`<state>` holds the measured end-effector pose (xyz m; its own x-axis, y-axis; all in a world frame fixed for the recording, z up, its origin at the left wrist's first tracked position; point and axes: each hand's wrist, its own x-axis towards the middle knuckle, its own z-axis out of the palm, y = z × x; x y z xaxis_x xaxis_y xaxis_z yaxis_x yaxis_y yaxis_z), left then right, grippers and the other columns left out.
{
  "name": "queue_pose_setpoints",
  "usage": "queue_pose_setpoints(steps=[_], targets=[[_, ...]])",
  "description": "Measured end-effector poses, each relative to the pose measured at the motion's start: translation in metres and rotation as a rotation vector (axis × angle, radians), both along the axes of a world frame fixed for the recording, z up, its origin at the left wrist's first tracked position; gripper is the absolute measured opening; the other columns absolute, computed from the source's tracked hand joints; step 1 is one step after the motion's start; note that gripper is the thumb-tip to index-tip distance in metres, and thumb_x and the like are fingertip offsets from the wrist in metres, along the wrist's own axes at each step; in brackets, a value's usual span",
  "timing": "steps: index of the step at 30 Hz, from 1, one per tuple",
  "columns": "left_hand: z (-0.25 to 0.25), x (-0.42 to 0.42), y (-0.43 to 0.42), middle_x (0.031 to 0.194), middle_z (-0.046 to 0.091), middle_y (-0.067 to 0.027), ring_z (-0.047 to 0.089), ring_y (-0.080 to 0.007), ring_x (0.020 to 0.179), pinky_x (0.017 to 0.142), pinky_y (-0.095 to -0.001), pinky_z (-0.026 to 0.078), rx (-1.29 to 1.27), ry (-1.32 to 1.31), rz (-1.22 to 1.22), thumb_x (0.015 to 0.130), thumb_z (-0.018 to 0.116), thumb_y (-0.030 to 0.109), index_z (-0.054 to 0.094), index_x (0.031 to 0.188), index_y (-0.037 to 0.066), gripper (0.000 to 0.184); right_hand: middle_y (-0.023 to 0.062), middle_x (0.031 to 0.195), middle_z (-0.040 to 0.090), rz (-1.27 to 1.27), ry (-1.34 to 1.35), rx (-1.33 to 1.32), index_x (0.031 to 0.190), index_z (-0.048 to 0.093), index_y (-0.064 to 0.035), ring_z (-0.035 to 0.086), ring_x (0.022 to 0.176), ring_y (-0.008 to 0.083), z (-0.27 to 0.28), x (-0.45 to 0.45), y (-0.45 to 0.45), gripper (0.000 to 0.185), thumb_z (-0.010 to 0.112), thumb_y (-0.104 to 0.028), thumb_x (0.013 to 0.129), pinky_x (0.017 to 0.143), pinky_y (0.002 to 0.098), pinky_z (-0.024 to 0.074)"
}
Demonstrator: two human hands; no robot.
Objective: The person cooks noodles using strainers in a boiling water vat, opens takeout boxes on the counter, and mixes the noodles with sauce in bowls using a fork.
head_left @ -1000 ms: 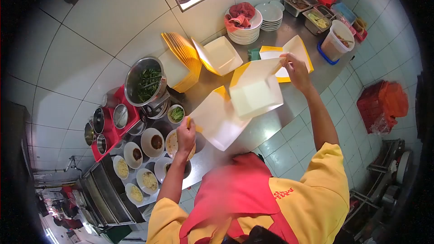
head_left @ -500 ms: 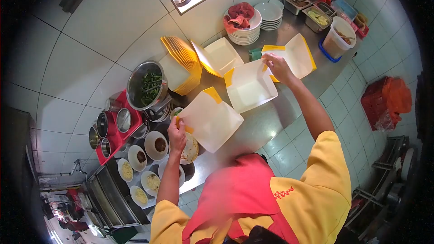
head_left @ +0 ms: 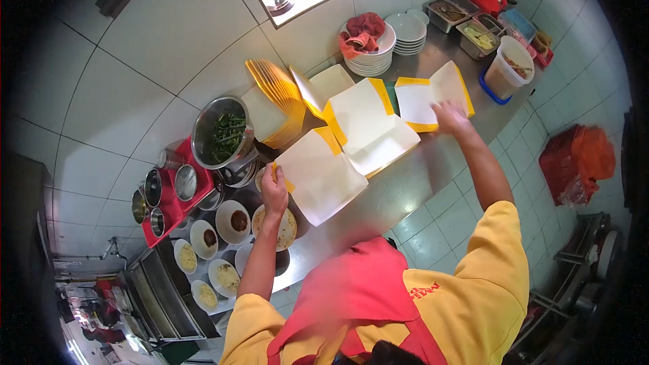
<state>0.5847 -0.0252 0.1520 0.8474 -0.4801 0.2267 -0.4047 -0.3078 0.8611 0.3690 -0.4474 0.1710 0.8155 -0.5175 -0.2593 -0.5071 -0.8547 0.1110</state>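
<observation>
My left hand point(head_left: 274, 192) grips the left edge of an unfolded white-and-yellow cardboard takeaway box point(head_left: 319, 179), thumb on top. My right hand point(head_left: 451, 118), slightly blurred, has its fingers stretched out over the front edge of another opened takeaway box point(head_left: 414, 100); whether it touches is unclear. Between the two hands stands a middle takeaway box point(head_left: 362, 111) with its lid raised, its corner meeting the box at my left. Behind them are one more open box point(head_left: 331, 82) and a nested stack of boxes point(head_left: 276, 105) with yellow edges.
A steel bowl of green leaves point(head_left: 226, 132) and a red tray point(head_left: 179, 206) with metal cups stand left. Several food bowls point(head_left: 233, 222) sit nearer me. Stacked plates point(head_left: 405, 32), a red cloth point(head_left: 364, 32), steel food pans point(head_left: 476, 37) and a white tub point(head_left: 507, 64) line the back right.
My right hand has let go of the middle box and moved right and down to the right-hand box. The middle box's lid now stands up. My left hand keeps its grip.
</observation>
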Motion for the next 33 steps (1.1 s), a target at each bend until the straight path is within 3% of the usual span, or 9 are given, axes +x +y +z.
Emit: queue_pose_setpoints(steps=[4,7,11,14,17,20,23,27,33], targets=[[-0.007,0.003,-0.005,0.085,0.063,-0.0134,0.06,-0.0229,0.079,0.072,-0.0343,0.046,0.013,-0.024,0.021,0.096,0.046,0.015,0.056,0.1,-0.002,0.019,0.0113,0.099,0.066,-0.045,0.017,-0.238,0.089,0.07,-0.0101,0.066,0.085,0.0285,-0.104,-0.052,-0.044,0.019,0.051,-0.015,0.086,0.079,0.0423,0.0488],[-0.007,0.002,-0.01,0.085,0.063,-0.0137,0.06,-0.0237,0.079,0.072,-0.0346,0.046,0.01,-0.03,0.05,0.096,0.046,0.015,0.055,0.1,-0.002,0.019,0.0143,0.088,0.064,-0.23,-0.338,-0.027,0.09,0.066,-0.0053,0.064,0.084,0.0313,-0.089,-0.063,-0.016,0.019,0.048,-0.012,0.086,0.079,0.0457,0.0486],[-0.005,-0.001,-0.016,0.084,0.063,-0.0145,0.061,-0.0256,0.077,0.071,-0.035,0.046,0.006,-0.033,0.023,0.096,0.046,0.015,0.055,0.102,-0.001,0.019,0.0158,0.091,0.064,-0.336,-0.468,0.005,0.096,0.064,-0.0041,0.063,0.085,0.0344,-0.093,-0.055,0.018,0.021,0.047,-0.012,0.087,0.076,0.0445,0.0496],[-0.009,0.001,-0.017,0.085,0.063,-0.0145,0.061,-0.0254,0.078,0.071,-0.0351,0.046,0.032,-0.025,0.016,0.096,0.046,0.015,0.054,0.103,-0.001,0.019,0.0193,0.096,0.065,-0.261,-0.863,0.09,0.101,0.064,-0.0023,0.063,0.083,0.0376,-0.123,-0.041,0.011,0.024,0.046,-0.014,0.09,0.073,0.0409,0.0502],[-0.007,0.0,-0.017,0.086,0.063,-0.0148,0.062,-0.0254,0.079,0.072,-0.0348,0.046,0.052,-0.012,0.03,0.096,0.046,0.015,0.054,0.102,-0.001,0.019,0.0161,0.087,0.067,-0.365,-0.974,0.256,0.097,0.065,-0.0002,0.065,0.079,0.031,-0.115,-0.015,0.008,0.028,0.048,-0.022,0.093,0.071,0.0382,0.0499],[0.001,-0.005,-0.014,0.091,0.064,-0.0154,0.061,-0.0248,0.083,0.075,-0.0348,0.046,0.091,0.02,0.014,0.097,0.047,0.016,0.055,0.105,-0.003,0.023,0.0079,0.08,0.067,-0.507,-0.903,0.726,0.093,0.066,-0.0008,0.064,0.075,0.0226,-0.148,0.005,-0.028,0.037,0.052,-0.035,0.093,0.069,0.0353,0.0494],[-0.043,0.003,-0.004,0.086,0.062,-0.0159,0.061,-0.0249,0.081,0.074,-0.0347,0.046,0.085,-0.121,0.1,0.096,0.048,0.018,0.055,0.105,-0.001,0.022,0.0111,0.085,0.068,-0.79,-0.727,1.06,0.097,0.067,0.0,0.065,0.08,0.0193,-0.111,0.019,-0.022,0.047,0.059,-0.045,0.087,0.071,0.0327,0.0514],[-0.02,-0.019,-0.005,0.092,0.062,-0.0165,0.06,-0.0218,0.083,0.076,-0.0339,0.046,0.041,0.041,0.067,0.095,0.048,0.017,0.053,0.114,-0.001,0.026,0.0114,0.099,0.067,-0.72,-0.615,1.187,0.109,0.064,0.0027,0.065,0.09,0.0198,-0.054,0.029,0.005,0.053,0.063,-0.044,0.085,0.08,0.0326,0.0522],[-0.032,-0.029,-0.008,0.104,0.059,-0.0115,0.056,-0.0171,0.097,0.087,-0.0297,0.044,-0.13,0.143,0.122,0.094,0.055,0.015,0.049,0.122,0.0,0.032,0.0123,0.107,0.065,-0.397,-0.27,1.107,0.123,0.055,0.0021,0.064,0.093,0.0231,-0.086,0.034,-0.016,0.06,0.076,-0.022,0.073,0.082,0.0338,0.0527]])
